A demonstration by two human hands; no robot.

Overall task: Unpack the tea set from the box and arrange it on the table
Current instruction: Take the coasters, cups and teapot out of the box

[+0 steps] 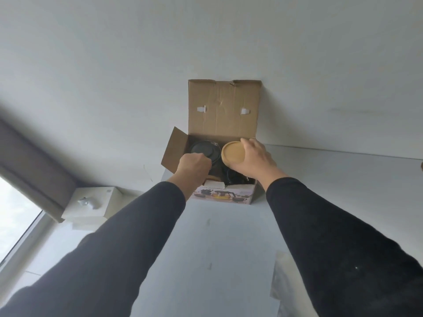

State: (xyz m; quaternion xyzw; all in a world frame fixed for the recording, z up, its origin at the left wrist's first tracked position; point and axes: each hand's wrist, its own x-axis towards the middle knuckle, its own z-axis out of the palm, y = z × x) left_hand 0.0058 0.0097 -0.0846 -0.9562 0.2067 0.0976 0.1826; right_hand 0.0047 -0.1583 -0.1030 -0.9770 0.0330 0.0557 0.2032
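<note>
**Both hands in the open box**

The box (pixel 225 193) sat on the white table (pixel 206 248), at the far edge against the wall (pixel 137 65). Its lid (pixel 224 108) stood upright along the wall, and a side flap (pixel 174 150) splayed out to the left. The right hand (pixel 254 160) held a round wooden coaster (pixel 233 154) above the right half of the box, fingers curled around its rim. The left hand (pixel 194 165) reached into the left half, fingers closed beside a dark lid (pixel 202 150); whether they gripped anything could not be told. More dark pieces lay lower in the box, too dim to make out. Bare tabletop stretched in front of the box and to its right. Left of the table, a small white box (pixel 91 202) sat by the window (pixel 13 218). A pale sheet (pixel 286 282) lay on the near right of the table.
</note>
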